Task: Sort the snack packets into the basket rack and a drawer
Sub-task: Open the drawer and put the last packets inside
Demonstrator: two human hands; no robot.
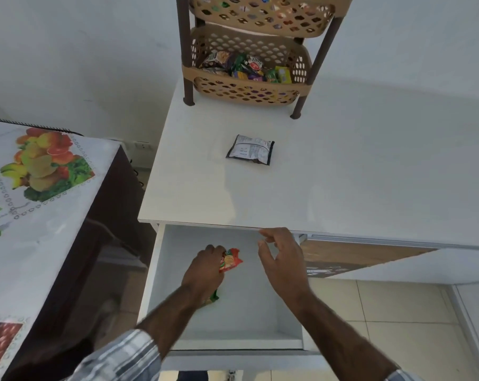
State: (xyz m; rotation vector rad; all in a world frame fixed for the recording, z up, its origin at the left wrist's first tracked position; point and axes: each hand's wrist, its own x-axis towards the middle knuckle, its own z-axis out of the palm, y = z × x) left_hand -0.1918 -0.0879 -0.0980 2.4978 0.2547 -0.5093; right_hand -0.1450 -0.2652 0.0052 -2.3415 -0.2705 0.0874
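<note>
Left hand [205, 270] grips a red snack packet [230, 260] down inside the open drawer [287, 323], probably dropping it off. Right hand [283, 259] hovers loose, holding nothing. One silver packet [250, 149] waits on the counter [342, 174] near the basket rack [249, 50].

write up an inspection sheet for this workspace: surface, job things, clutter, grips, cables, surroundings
surface: white counter, one silver packet lying flat on it.
job's things: drawer open below the counter edge, red packet inside it; rack at the counter's back, lower basket holding mixed packets.
clutter: nothing seen.
grips: left grip holds the red packet in the drawer; right grip over the drawer, fingers relaxed, empty.
cables: what looks like a dark cord below a wall socket, too small to be sure.
surroundings: cloth-covered table at left; tiled floor at right.
</note>
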